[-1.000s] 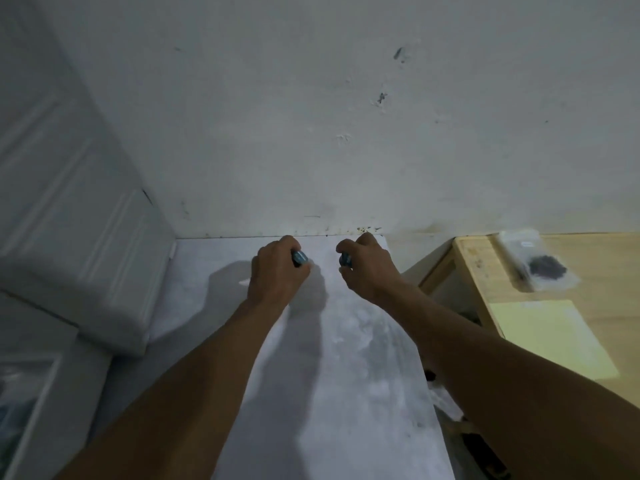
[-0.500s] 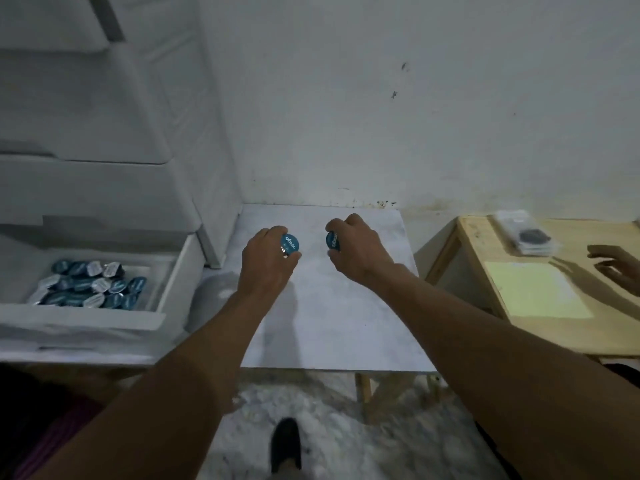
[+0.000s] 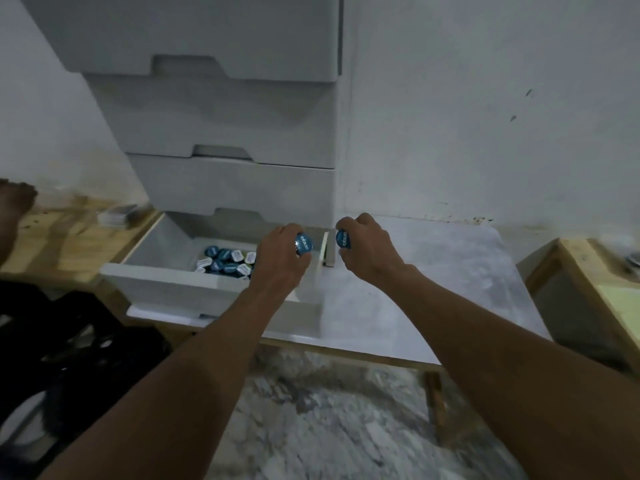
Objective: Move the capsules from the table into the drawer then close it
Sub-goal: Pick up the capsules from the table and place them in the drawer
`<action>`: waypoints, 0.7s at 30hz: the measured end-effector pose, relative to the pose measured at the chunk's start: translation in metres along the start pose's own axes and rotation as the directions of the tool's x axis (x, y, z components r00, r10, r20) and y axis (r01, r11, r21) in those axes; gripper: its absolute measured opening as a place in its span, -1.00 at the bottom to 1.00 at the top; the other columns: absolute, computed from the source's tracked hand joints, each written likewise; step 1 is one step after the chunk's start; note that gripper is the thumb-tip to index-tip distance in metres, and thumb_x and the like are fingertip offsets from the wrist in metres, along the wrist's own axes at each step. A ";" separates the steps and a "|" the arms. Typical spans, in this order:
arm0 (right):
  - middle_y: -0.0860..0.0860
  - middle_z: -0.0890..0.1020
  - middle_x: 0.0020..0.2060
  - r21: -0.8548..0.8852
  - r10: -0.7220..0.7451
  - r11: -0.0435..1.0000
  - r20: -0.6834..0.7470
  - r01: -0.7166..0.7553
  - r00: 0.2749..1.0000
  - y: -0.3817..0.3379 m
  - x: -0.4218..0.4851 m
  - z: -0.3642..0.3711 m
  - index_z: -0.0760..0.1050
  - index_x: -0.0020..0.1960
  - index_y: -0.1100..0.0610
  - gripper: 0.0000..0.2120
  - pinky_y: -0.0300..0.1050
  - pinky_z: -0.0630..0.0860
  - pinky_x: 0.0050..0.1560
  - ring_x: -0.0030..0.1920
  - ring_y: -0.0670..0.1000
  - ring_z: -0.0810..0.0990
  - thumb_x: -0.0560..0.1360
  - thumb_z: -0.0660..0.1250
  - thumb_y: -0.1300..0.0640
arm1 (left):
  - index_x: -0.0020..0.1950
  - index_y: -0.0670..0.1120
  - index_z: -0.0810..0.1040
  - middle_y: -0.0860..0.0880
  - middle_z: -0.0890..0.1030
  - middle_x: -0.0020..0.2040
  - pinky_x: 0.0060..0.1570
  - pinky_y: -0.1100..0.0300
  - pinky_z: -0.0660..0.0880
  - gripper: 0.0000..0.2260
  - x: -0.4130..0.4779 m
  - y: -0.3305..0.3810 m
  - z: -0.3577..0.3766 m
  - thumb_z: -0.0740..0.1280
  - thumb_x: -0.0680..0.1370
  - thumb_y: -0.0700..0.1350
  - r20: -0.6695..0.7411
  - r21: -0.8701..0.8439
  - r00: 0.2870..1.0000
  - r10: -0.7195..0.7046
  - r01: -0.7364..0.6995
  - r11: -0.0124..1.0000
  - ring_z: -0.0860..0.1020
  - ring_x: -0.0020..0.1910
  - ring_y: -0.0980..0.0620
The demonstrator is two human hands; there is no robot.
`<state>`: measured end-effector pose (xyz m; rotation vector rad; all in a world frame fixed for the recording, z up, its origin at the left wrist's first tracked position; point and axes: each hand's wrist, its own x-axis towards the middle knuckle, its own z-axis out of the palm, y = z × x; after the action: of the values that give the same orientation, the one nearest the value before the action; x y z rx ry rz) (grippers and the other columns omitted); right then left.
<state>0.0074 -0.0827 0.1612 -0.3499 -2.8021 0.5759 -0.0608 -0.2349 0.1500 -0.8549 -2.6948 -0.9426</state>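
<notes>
My left hand [image 3: 278, 263] is closed around a blue capsule [image 3: 304, 243] and hovers over the right part of the open bottom drawer [image 3: 162, 277]. My right hand [image 3: 369, 251] grips a second blue capsule [image 3: 343, 240] just right of the drawer, above the white table [image 3: 433, 289]. Inside the drawer lies a pile of several blue and silver capsules [image 3: 225, 260], partly hidden behind my left wrist. The drawer belongs to a grey drawer unit [image 3: 228, 126] standing against the wall.
The unit's three upper drawers are closed. A wooden table [image 3: 588, 271] stands to the right, another wooden surface [image 3: 62, 237] with small packets to the left. A dark chair or bag [image 3: 69, 334] sits low on the left. Stone floor shows below.
The view has swung left. Both hands, each still holding a capsule, have moved left from the table's middle to the open drawer, the left hand now above it.
</notes>
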 end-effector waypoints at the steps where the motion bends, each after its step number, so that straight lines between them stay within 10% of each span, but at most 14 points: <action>1: 0.17 0.44 0.10 0.002 0.002 1.000 0.001 -0.002 1.000 -0.015 0.003 0.009 0.40 0.26 0.13 -0.62 -0.06 0.48 -0.06 -0.04 0.22 0.53 0.47 0.32 0.28 | 0.11 -0.17 0.54 -0.13 0.60 0.01 -0.04 0.20 0.36 -0.73 0.001 -0.017 -0.010 0.44 0.43 -0.20 0.003 0.014 1.000 0.014 -0.014 1.000 0.54 -0.01 -0.10; 21: 0.15 0.46 0.14 0.030 0.118 0.992 0.130 -0.123 0.984 -0.086 0.107 0.140 0.39 0.27 0.15 -0.65 -0.10 0.44 0.01 0.05 0.14 0.52 0.50 0.32 0.21 | 0.17 -0.10 0.51 -0.09 0.57 0.08 -0.06 0.24 0.35 -0.73 0.075 -0.170 -0.034 0.39 0.47 -0.17 0.175 0.090 0.984 -0.045 0.029 0.996 0.54 0.01 -0.04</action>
<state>-0.1506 -0.1787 0.0938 -0.4943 -2.9028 0.7011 -0.2203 -0.3292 0.1127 -0.9144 -2.8870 -0.7835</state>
